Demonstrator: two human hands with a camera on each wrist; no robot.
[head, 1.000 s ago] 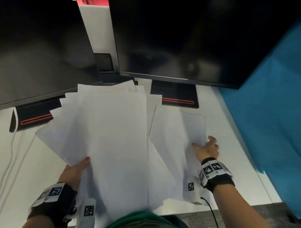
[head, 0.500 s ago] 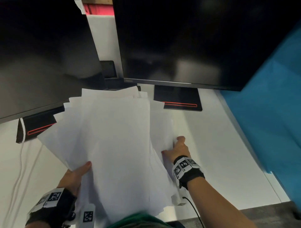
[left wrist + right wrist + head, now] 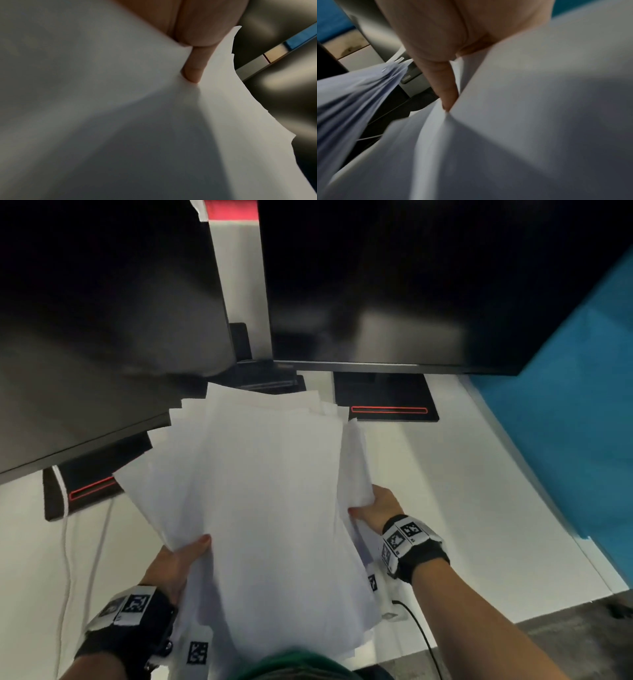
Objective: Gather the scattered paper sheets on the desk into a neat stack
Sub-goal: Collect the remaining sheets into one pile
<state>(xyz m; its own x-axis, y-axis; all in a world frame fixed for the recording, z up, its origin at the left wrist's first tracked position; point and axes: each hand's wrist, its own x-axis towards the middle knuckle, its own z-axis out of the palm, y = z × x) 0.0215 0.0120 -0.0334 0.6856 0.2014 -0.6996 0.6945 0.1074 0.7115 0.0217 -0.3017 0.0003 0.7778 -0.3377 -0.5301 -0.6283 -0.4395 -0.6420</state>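
Observation:
A fanned bundle of white paper sheets is held up above the white desk, its edges uneven. My left hand grips the bundle's left edge, thumb on top; the left wrist view shows the thumb pressing the paper sheets. My right hand grips the right edge, fingers hidden under the sheets. In the right wrist view the thumb pinches the paper sheets, and more sheets hang blurred at the left.
Two dark monitors stand at the back of the desk on black bases with red lines. A white cable runs down the left side. A blue partition borders the desk on the right.
My right hand slid the sheets from the desk's right side leftwards into the bundle and now grips its right edge. The bundle has risen off the desk and narrowed.

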